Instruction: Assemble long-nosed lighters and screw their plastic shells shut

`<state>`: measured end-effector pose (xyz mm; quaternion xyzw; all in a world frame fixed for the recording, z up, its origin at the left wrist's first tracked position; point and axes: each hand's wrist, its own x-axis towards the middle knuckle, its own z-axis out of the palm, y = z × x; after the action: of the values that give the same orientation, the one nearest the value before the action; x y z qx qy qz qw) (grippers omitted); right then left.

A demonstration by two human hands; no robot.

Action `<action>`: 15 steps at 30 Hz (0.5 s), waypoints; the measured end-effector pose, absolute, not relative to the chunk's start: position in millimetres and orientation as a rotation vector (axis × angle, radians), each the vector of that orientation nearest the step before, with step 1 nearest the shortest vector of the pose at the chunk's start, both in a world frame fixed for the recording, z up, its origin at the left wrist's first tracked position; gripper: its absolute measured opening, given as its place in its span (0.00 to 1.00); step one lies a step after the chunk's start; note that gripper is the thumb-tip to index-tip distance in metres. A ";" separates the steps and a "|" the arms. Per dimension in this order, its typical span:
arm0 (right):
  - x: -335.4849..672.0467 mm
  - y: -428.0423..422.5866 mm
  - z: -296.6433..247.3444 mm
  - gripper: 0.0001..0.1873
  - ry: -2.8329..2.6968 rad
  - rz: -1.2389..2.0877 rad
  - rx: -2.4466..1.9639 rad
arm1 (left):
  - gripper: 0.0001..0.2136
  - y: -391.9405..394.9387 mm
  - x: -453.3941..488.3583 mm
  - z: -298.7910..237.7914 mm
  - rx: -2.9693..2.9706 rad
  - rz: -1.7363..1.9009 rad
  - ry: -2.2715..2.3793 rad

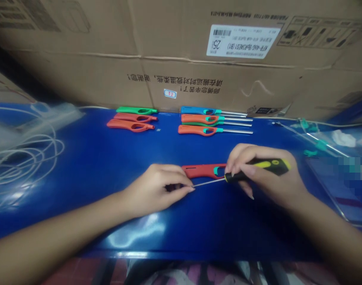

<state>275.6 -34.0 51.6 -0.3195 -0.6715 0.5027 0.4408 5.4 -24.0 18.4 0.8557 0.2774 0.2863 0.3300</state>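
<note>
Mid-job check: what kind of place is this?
Probably a small factory assembly bench: long-nosed lighters laid in rows on a blue table, shipping cartons behind, and the right hand holding a screwdriver.

3 rodless lighter bodies point(133, 118) — probably 4 rodded lighters point(204, 120), stacked close — 1 red body point(200, 170); 1 screwdriver point(264, 165).

One head-worn camera looks forward and down, close over the blue table point(109, 166), facing cardboard boxes point(109, 71).
</note>
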 end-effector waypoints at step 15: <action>233.2 -55.4 93.0 0.30 -1.814 1.067 -0.847 | 0.05 -28.9 6.7 25.3 1.973 0.619 0.749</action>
<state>233.2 -55.4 93.0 -0.3384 -0.7246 0.4261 0.4229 6.7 -28.9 25.3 0.7994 0.3033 0.2509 0.4538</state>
